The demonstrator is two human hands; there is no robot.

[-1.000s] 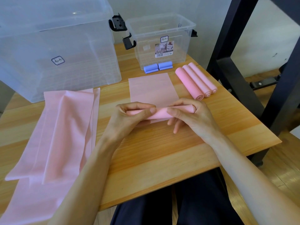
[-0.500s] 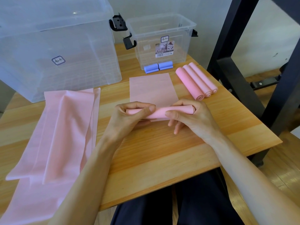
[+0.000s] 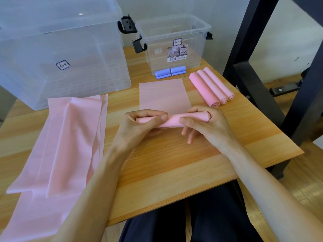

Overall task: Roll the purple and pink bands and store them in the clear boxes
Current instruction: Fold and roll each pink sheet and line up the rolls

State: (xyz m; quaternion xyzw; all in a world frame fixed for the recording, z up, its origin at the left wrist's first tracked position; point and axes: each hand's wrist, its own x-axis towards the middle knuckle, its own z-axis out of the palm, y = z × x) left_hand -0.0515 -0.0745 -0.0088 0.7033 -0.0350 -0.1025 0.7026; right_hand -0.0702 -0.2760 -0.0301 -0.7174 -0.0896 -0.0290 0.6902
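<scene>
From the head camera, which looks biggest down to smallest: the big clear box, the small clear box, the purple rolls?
1. Big clear box, though it sits nearer the camera.
2. Small clear box.
3. Purple rolls.

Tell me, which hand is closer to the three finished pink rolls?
Right. The right hand grips the band's end just below the rolls; the left hand grips the other end, farther left.

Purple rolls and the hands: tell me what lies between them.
In the head view, the flat, unrolled part of the pink band lies between the purple rolls and the two hands.
</scene>
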